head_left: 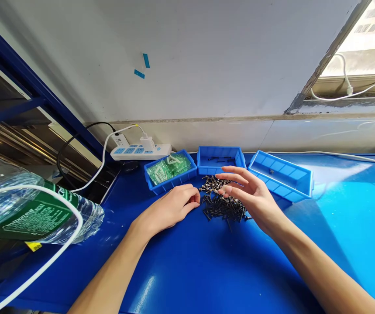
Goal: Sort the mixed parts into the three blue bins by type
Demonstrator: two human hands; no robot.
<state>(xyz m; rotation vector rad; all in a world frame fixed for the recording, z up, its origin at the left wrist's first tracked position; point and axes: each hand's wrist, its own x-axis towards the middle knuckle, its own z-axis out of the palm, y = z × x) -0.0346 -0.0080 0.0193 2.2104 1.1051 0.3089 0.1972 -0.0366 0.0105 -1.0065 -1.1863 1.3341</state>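
A heap of dark screws (225,205) lies on the blue table, with shorter, shinier ones at its back. My left hand (177,201) rests at the heap's left edge, its fingers curled in; whatever they may hold is hidden. Over the right part of the heap is my right hand (251,192), fingers apart, with no object visible in it. Behind the heap stands a blue bin (220,150) with a few dark screws inside. To its right, an angled blue bin (285,176) contains a small dark piece. The left blue bin (174,179) holds green-and-clear plastic packets (169,168).
A large water bottle (43,213) with a green label lies at the left, a white cable (72,240) passing in front of it. Behind the left bin is a white power strip (141,151) with plugs. The wall (207,65) bounds the table's back.
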